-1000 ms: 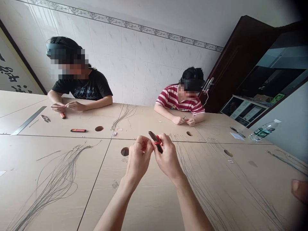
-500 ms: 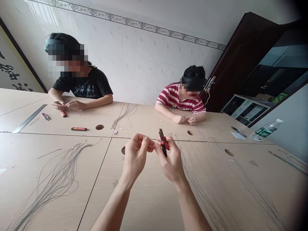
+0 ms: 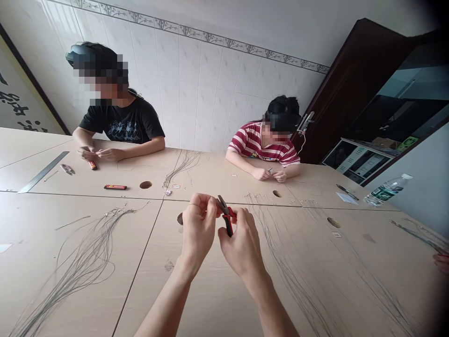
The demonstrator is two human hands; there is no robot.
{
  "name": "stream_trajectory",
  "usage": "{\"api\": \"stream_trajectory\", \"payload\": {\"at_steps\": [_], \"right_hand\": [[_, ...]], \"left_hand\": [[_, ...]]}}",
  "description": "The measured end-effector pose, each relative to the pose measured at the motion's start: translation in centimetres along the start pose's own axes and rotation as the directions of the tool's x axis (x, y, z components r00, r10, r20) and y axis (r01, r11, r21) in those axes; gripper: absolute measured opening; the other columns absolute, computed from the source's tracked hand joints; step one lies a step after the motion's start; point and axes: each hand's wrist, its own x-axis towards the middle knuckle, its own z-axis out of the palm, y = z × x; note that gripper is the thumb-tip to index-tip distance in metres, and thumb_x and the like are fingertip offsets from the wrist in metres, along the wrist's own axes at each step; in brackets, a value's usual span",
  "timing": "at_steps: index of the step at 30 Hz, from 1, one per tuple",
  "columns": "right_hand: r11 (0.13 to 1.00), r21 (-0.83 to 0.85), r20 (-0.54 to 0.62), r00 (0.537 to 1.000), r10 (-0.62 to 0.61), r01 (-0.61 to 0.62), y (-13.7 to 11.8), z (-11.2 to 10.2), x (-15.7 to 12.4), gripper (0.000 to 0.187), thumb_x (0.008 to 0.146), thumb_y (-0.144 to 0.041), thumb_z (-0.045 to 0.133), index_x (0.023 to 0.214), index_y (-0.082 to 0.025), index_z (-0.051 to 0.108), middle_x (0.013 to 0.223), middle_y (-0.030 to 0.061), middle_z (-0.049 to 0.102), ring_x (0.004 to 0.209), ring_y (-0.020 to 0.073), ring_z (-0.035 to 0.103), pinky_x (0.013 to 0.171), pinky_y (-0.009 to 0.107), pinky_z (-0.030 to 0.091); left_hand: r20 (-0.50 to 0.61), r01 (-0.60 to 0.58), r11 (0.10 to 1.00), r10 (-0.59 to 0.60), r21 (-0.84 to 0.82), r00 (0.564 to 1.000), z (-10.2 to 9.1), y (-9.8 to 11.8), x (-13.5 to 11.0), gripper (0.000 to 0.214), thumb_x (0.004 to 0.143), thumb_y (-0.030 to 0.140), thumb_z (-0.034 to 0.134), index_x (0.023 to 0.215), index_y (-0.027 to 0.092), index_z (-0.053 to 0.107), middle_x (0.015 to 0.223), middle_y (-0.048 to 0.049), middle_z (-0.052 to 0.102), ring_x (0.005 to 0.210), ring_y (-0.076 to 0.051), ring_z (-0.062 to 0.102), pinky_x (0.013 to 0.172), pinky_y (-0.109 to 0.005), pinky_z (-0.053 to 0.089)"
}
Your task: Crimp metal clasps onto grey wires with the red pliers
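Observation:
My right hand (image 3: 245, 241) grips small pliers (image 3: 227, 216) with red and black handles. Their metal jaws point up and left, close to the fingertips of my left hand (image 3: 200, 224). Thumb and fingers of that left hand are pinched together, and what sits between them is too small to make out. Right of my hands, thin grey cords (image 3: 277, 248) run down the table, with tiny metal pieces at their upper ends. A thicker bundle of grey cords (image 3: 87, 255) lies to the left.
Across the table sit two people, one in a black shirt (image 3: 122, 124), one in a striped shirt (image 3: 257, 140). A metal ruler (image 3: 45, 171), a red and black tube (image 3: 115, 187), a water bottle (image 3: 387, 191) and a pen (image 3: 347, 191) lie about. Another person's hand (image 3: 441, 262) shows at right.
My right hand has turned the pliers leftward, bringing their jaws to my left fingertips. The handles now spread apart. Another person's hand has appeared at the right edge.

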Motion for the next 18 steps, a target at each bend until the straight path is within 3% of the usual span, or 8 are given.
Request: {"api": "stream_trajectory", "payload": {"at_steps": [18], "right_hand": [[0.994, -0.108, -0.074, 0.997, 0.008, -0.016, -0.89, 0.5, 0.69, 0.009, 0.074, -0.017, 0.049, 0.081, -0.022, 0.046, 0.08, 0.0039, 0.058, 0.078, 0.0241, 0.057, 0.064, 0.033, 0.042]], "left_hand": [[-0.006, -0.055, 0.998, 0.055, 0.02, 0.998, 0.57, -0.21, -0.4, 0.019, 0.092, 0.032, 0.054, 0.078, 0.019, 0.054, 0.066, 0.0008, 0.067, 0.057, -0.012, 0.065, 0.051, -0.021, 0.05]]}}
